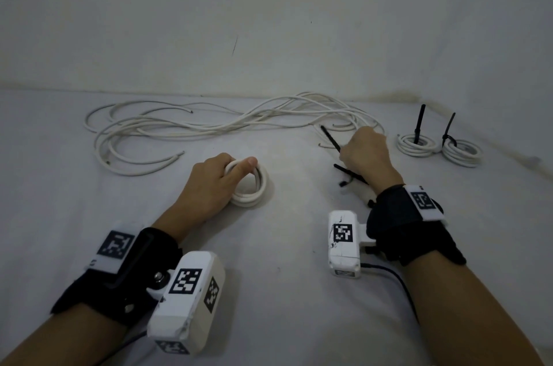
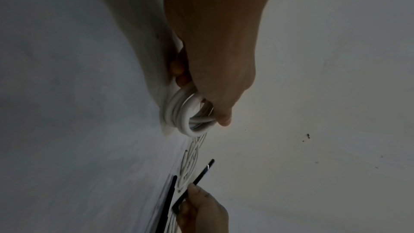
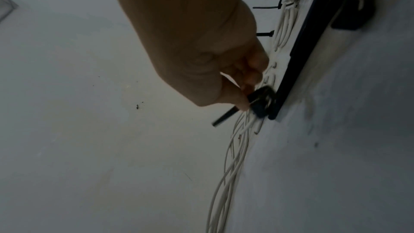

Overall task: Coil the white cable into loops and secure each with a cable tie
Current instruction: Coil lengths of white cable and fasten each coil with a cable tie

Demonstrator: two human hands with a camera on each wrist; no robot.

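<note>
My left hand (image 1: pixel 223 175) grips a small white cable coil (image 1: pixel 254 189) against the white surface, thumb over its top; the left wrist view shows the coil (image 2: pixel 186 112) wrapped in my fingers. My right hand (image 1: pixel 363 150) pinches a black cable tie (image 1: pixel 329 137) that sticks up to the left; the same tie (image 3: pixel 224 117) pokes out below my fingers in the right wrist view. More black ties (image 1: pixel 350 174) lie under that hand. Loose white cable (image 1: pixel 167 129) sprawls across the back.
Two finished coils (image 1: pixel 417 144) (image 1: pixel 462 151), each bound with an upright black tie, sit at the back right. A pale wall (image 1: pixel 269 21) rises right behind the cables. Wrist cameras (image 1: pixel 188 300) hang beside both forearms.
</note>
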